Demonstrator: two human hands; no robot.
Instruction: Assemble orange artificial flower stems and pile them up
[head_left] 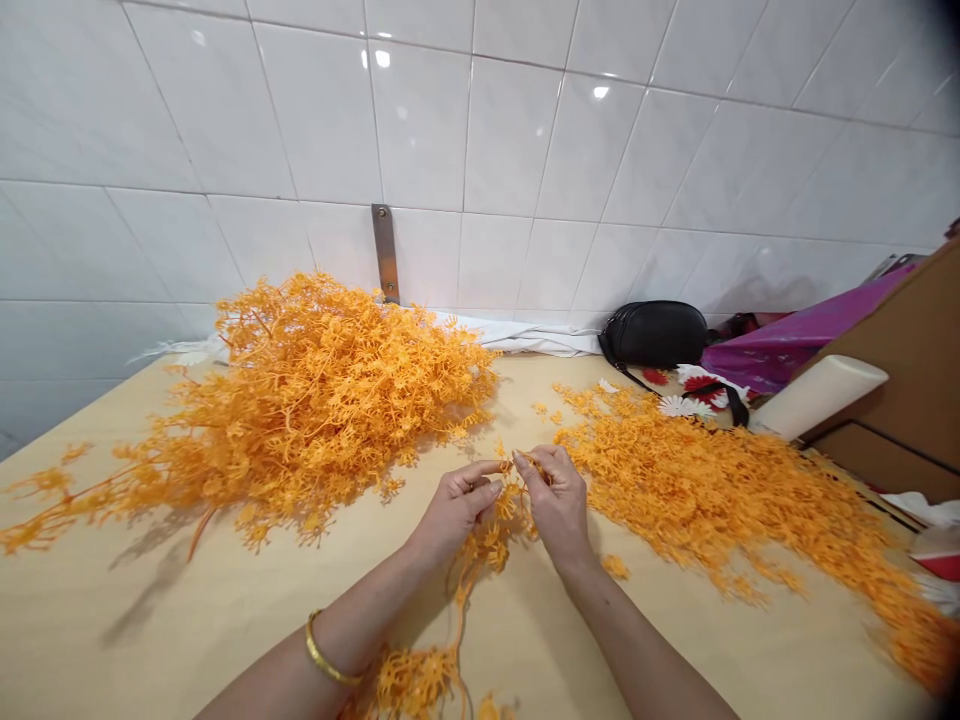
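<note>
2 orange piles [337, 390] [697, 480] flank hands [461, 505] [559, 505]; blk bag [656, 333], wht roll [821, 395] at R.

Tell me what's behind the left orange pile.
Behind the orange pile, white cloth shows past its right edge, with the tiled wall and a metal bracket above. What the pile itself covers can't be seen.

Ahead of our left hand [459, 505] and right hand [561, 500], we have a lane of bare tabletop [525, 380] at 12 o'clock, between the orange pile [330, 400] at 10 and the loose heap [697, 480] at 3. The trailing sprig [491, 547] obstructs us at 7.
</note>
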